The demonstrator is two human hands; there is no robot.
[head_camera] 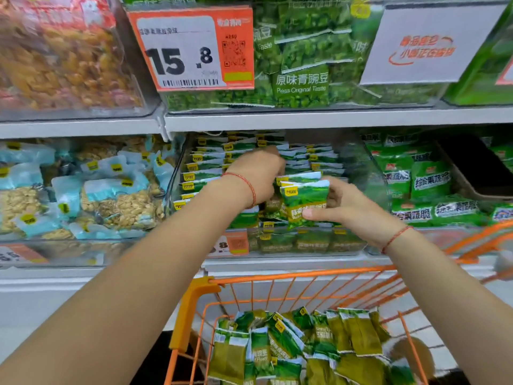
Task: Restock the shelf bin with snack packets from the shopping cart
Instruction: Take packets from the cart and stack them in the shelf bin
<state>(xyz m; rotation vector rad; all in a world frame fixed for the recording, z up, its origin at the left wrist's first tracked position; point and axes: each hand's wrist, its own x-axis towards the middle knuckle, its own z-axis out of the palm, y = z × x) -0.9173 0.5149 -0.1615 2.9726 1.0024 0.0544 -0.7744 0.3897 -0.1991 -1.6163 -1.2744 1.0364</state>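
A small stack of green pea snack packets (302, 200) is held upright at the mouth of the clear shelf bin (358, 162) on the middle shelf. My right hand (349, 207) grips the stack from the right, thumb across its front. My left hand (258, 173) reaches into the bin from the left, its curled fingers on the stack's far left edge. Rows of the same packets (211, 162) stand filed inside the bin. Below, the orange shopping cart (194, 309) holds several more green packets (299, 345) lying loose.
A bin of pale blue nut packets (83, 187) sits to the left, and green mixed-crisp packets (416, 184) to the right. The upper shelf carries pea bags (302, 81) behind an orange price tag (191, 48). The cart's rim crosses under my arms.
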